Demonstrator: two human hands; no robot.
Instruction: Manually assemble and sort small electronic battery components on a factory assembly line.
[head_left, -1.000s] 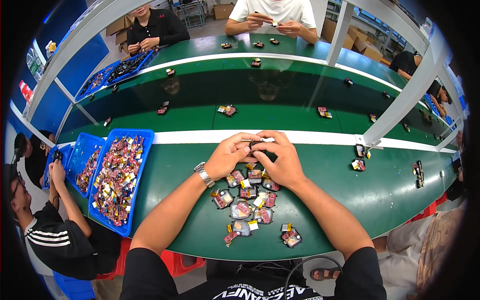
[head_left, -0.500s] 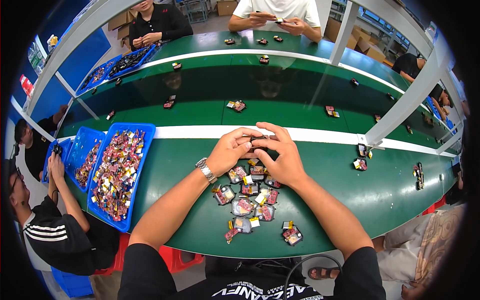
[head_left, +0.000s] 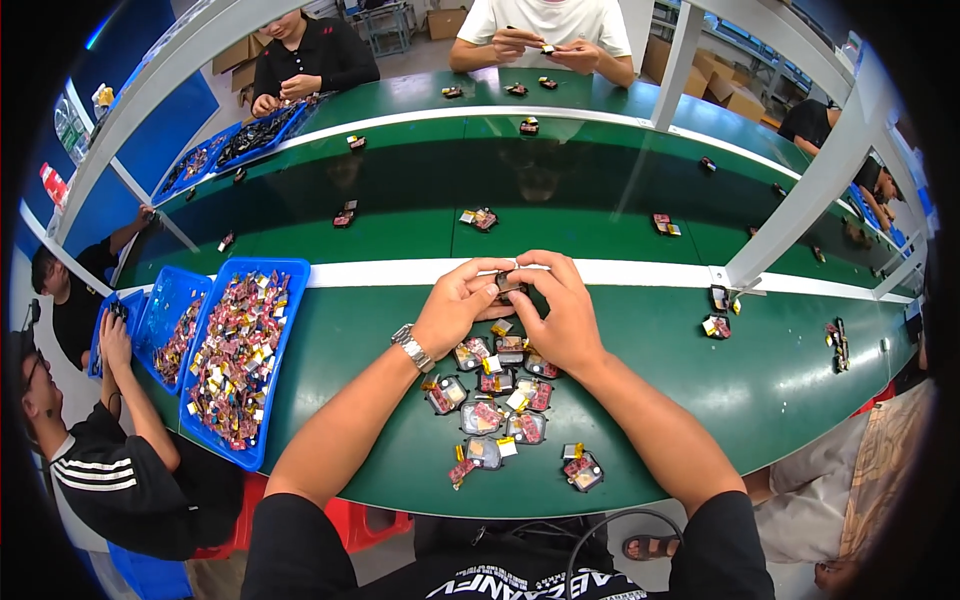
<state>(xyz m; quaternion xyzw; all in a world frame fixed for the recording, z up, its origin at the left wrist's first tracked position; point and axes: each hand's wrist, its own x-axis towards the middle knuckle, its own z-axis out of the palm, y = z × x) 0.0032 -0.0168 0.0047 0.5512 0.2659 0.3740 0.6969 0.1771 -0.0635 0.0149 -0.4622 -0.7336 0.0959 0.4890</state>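
Observation:
Between my left hand [head_left: 452, 312] and my right hand [head_left: 563, 312] is a small black plastic case [head_left: 510, 287], gripped by the fingers of both at the table's far edge. My fingers hide most of it. A metal-band watch [head_left: 411, 346] circles my left wrist. Just below my hands lies a cluster of small black-rimmed cases, among them one case [head_left: 482, 416] with a red circuit board. White battery cells with yellow tape, such as this cell [head_left: 507, 445], rest on several of them. One case [head_left: 582, 469] lies apart, nearer to me on the right.
A blue tray [head_left: 303, 290] heaped with red boards and cells stands on my left, with another blue tray [head_left: 172, 278] beyond. Past a white rail [head_left: 380, 272], a green conveyor belt [head_left: 400, 225] carries spaced assemblies. A metal post [head_left: 800, 190] rises at right. Co-workers sit across and at left.
My fingers have shifted slightly around the black case, and more of it shows. The view has tilted a little. Across the belt, the co-worker in black has lowered one hand toward a tray.

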